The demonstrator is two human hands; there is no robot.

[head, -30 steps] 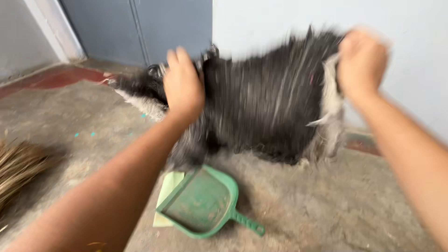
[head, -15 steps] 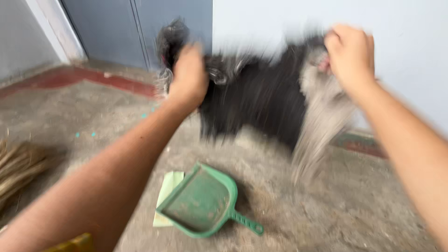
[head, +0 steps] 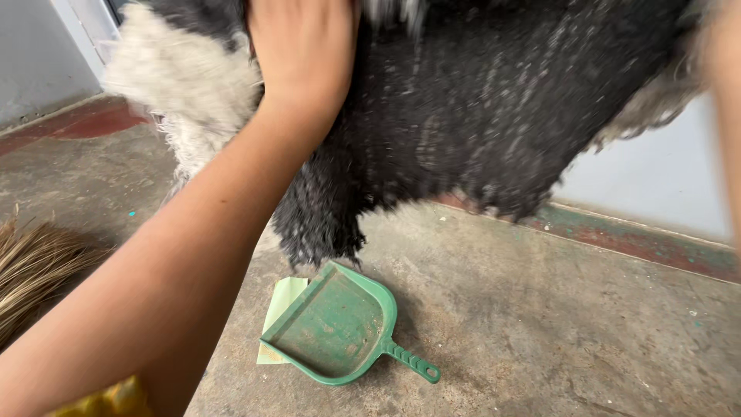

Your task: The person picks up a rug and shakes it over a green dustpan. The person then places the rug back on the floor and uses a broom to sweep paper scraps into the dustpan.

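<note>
The left hand [head: 302, 54] has its fingers clamped on the top edge of the shaggy black rug [head: 478, 108], which hangs spread sideways above the floor [head: 540, 309] toward the right hand [head: 725, 46], whose grip I cannot tell.

We see the rug [head: 478, 116], a shaggy mat of dark grey pile flecked with pale strands, with whitish fringe at its left and right ends. It hangs spread out in the air, held up across the top of the view, its ragged lower edge well above the floor. Its upper edge is cut off by the frame.
</note>
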